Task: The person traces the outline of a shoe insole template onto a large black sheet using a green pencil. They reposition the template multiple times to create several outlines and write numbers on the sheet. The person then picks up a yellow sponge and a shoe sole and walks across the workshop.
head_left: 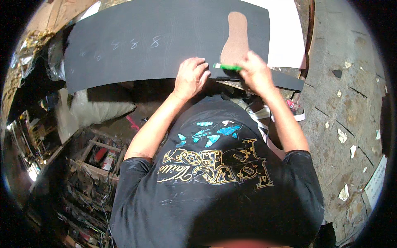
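Note:
A large black sheet (178, 33) lies across the work surface and carries several faint white chalk marks. On its right part rests a tan, sole-shaped pattern (235, 39), narrow part away from me and broad part toward me. My left hand (192, 76) presses on the sheet's near edge with half-bent fingers, holding nothing visible. At the broad end of the pattern, my right hand (255, 74) is closed around a slim green tool (228, 67) with a whitish end pointing left. Motion blurs this hand, and the tool's exact kind is unclear.
A white sheet (285, 37) shows beneath the black one at the right. Below its left part sits a pale sack (97, 108); a cluttered wooden rack (95, 165) stands lower left. Grey floor (351, 115) with scattered scraps stretches along the right. White straps (262, 118) hang beside my right forearm.

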Available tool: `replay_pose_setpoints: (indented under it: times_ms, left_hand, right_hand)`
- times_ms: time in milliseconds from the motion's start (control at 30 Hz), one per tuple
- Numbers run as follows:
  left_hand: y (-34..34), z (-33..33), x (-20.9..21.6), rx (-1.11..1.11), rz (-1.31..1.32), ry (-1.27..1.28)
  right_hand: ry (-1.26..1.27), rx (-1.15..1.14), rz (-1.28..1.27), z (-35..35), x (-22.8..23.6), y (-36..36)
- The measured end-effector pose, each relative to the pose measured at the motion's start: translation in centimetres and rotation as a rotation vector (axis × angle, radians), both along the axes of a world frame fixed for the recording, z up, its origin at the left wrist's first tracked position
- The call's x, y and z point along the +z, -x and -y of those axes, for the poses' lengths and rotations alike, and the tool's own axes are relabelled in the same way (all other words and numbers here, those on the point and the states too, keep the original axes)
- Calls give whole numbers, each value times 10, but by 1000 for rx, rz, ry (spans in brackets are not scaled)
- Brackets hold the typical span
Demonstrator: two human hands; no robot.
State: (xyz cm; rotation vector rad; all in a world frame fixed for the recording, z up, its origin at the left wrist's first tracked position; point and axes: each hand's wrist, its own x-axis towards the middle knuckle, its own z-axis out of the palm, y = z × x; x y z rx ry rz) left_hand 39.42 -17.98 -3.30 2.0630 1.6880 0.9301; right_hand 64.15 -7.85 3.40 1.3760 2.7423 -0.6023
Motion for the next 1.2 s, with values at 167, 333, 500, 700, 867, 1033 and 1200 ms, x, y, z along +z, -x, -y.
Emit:
replay_pose_setpoints:
  times_ms: [167,333,500,700,867,1033,1200]
  left_hand:
    - [-26,-10,6,-62,-110,50]
    - [-41,-17,5,25,-145,110]
    - [-46,-14,3,53,-153,119]
    - [-52,-13,2,85,-118,96]
    - [-53,-12,2,105,-132,79]
    - [-54,-13,0,116,-120,75]
    - [-55,-14,2,124,-158,99]
  right_hand:
    - [278,-267,-296,-35,-41,-16]
    - [-23,-418,-374,-142,-93,-8]
    - [-45,-308,-379,-160,-104,1]
    - [135,-338,-313,-161,-80,6]
    - [109,-311,-304,-161,-78,9]
    - [130,-340,-294,-160,-75,9]
    - [141,-325,-268,-160,-68,12]
